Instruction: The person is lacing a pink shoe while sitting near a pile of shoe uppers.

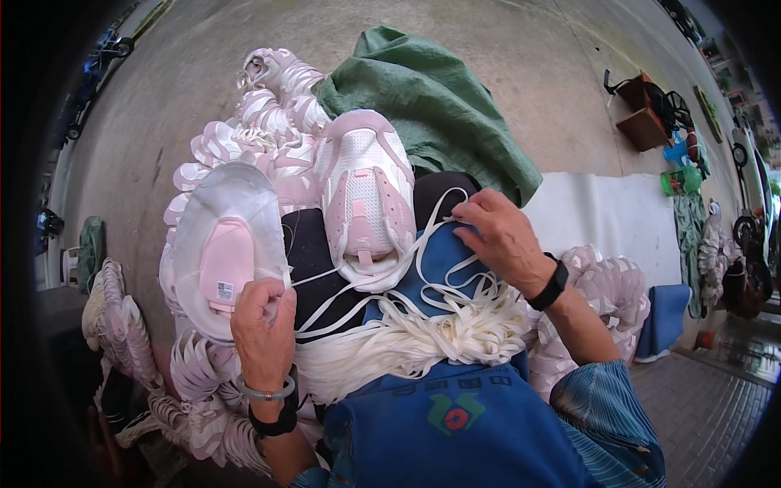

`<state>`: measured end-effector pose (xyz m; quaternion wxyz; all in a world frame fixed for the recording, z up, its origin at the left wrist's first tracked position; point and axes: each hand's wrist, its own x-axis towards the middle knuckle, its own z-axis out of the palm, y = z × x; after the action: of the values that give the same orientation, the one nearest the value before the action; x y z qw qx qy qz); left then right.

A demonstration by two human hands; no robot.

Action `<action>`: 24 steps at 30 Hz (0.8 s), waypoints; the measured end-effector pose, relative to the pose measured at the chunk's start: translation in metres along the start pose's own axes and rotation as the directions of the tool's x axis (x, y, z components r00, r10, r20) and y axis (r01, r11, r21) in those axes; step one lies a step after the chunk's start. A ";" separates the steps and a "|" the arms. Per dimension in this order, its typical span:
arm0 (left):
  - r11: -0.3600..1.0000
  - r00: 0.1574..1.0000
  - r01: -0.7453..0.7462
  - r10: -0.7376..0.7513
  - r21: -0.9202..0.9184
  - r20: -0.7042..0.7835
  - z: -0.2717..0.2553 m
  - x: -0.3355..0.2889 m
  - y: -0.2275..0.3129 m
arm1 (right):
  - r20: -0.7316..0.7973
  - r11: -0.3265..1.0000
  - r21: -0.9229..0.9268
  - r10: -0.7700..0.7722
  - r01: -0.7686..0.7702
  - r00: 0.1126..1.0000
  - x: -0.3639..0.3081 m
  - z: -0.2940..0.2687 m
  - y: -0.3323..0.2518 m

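Observation:
On my lap rests a pink and white sneaker upper (364, 191), toe pointing away, with empty eyelet holes along its sides. A bundle of loose white shoelaces (407, 333) lies across my blue apron (455, 439). My right hand (498, 240) is closed, pinching a shoelace that loops up from the bundle. My left hand (264, 321) has thumb and fingers pressed together on a lace that stretches toward the sneaker. Beside that hand is a second upper (228, 244), its whitish inner side and a pink, labelled piece facing up.
Strings of pink and white uppers (281, 106) are stacked beyond and left of my lap. More uppers (598, 301) lie at the right, near a blue stool (663, 321). A green cloth sheet (439, 106) is ahead. Over the concrete floor (187, 73) lies a white sheet (598, 211).

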<state>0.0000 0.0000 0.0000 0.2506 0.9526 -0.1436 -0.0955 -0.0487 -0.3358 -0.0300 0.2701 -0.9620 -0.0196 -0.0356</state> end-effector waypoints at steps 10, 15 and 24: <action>0.511 0.992 0.050 -0.126 -0.858 -0.017 0.013 0.033 0.040 | -0.064 0.986 0.021 -0.166 0.168 0.984 0.007 0.002 -0.001; 0.831 0.988 -0.071 -0.019 -0.552 -0.156 0.048 0.063 0.046 | -0.198 0.935 0.323 -0.085 0.147 0.977 0.033 0.009 -0.027; 0.935 0.938 -0.346 0.342 -0.074 -0.060 0.091 0.044 0.051 | -0.019 0.931 0.353 -0.095 0.095 0.995 0.050 0.036 -0.033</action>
<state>0.0069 -0.0979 -0.0569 0.3060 0.9035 -0.2982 -0.0342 0.0018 -0.2877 -0.0399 0.4365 -0.8957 -0.0719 -0.0455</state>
